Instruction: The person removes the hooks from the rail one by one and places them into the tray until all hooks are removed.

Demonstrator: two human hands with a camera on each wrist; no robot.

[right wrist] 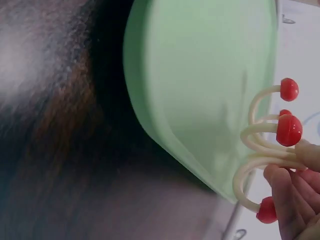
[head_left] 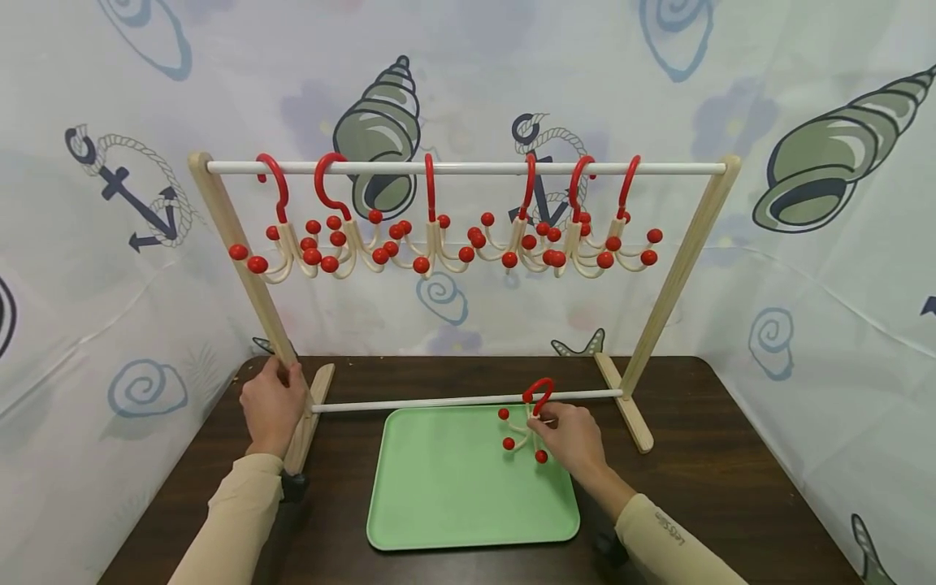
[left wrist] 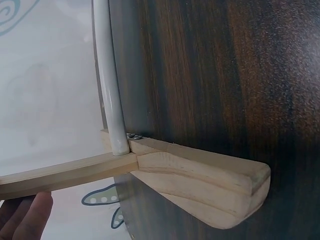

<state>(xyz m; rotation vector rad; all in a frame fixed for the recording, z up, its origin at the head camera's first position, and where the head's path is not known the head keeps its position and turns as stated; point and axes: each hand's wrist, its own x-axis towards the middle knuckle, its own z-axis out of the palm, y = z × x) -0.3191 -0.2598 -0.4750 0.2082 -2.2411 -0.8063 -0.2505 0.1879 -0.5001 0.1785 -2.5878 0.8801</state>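
My right hand [head_left: 574, 439] pinches a cream multi-prong hanger [right wrist: 252, 142] by its stem, above the green tray [head_left: 468, 520]. The hanger's red hook [head_left: 542, 388] points up, and its curved prongs end in red balls. In the right wrist view, thumb and fingers meet at the stem. My left hand [head_left: 274, 406] holds the left wooden post [head_left: 249, 284] of a rack, low down near its foot. The left wrist view shows fingertips [left wrist: 37, 215] against that post; the rest of the hand lies outside that view.
Several similar hangers [head_left: 432, 236] hang by red hooks from the rack's white top rail [head_left: 483, 168]. A lower white bar [head_left: 409, 404] runs just behind the tray. The right post [head_left: 676, 280] stands on a wooden foot [head_left: 629, 410] on the dark table [head_left: 717, 487]. A patterned cloth [head_left: 483, 49] hangs behind.
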